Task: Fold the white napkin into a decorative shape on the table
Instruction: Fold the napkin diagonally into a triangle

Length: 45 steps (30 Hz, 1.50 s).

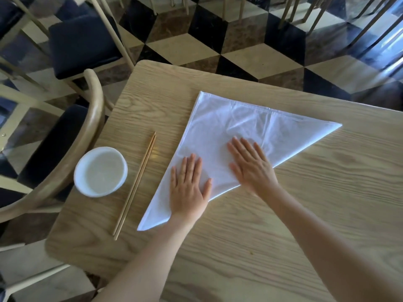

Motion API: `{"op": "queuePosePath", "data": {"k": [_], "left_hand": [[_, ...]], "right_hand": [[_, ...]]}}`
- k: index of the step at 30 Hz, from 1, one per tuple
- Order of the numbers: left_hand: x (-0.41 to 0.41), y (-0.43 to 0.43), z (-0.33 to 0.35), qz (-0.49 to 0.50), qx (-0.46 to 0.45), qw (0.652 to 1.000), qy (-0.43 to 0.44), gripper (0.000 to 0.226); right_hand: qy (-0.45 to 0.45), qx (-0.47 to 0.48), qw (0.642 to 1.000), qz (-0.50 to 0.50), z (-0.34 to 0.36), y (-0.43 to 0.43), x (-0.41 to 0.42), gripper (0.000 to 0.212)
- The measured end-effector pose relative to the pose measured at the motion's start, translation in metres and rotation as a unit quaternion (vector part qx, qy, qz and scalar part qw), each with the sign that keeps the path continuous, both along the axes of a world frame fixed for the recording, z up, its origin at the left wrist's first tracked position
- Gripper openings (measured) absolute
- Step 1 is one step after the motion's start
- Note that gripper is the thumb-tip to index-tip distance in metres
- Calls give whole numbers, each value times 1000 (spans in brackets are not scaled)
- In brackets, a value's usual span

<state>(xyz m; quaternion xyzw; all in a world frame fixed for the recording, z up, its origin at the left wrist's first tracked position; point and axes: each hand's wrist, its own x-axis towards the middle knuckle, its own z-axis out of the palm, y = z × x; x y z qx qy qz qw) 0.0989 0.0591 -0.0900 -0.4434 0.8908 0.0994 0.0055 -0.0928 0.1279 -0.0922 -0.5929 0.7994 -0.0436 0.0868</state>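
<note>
Pale wooden table (283, 214), checkered floor beyond: the white napkin (250, 125) is laid out as a flat triangle.

Left hand (188, 188) and right hand (250, 168) are pressed palm-down, fingers spread, nothing pinched. Cloth is judged light, soft and crease-prone; corners are best taken. Bowl (100, 171) and chopsticks (135, 186) are left alongside.

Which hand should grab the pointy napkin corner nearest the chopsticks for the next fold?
Probably the left hand: it lies flat on the napkin just above that near corner. The right hand rests farther away, near the long edge.
</note>
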Motion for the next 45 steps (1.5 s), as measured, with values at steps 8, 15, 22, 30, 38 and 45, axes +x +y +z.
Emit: {"op": "queuePosePath", "data": {"k": [8,15,22,30,38,45], "left_hand": [[45,-3,0,-5,-6,1000,-6,67],[18,20,4,-37,29,998,32,62],[56,26,-4,-70,11,997,22,63],[69,20,16,-87,43,995,25,56],[79,24,49,-107,-69,990,-62,40],[74,-18,88,16,-10,999,35,19]], "right_hand": [[-8,52,995,-82,3,25,-66,58],[-47,18,996,72,17,15,47,58],[-24,19,998,50,-1,63,51,53],[-52,-32,997,-44,18,68,44,47],[-26,-74,996,-42,29,65,64,34],[-60,-95,988,-108,32,56,61,15]]}}
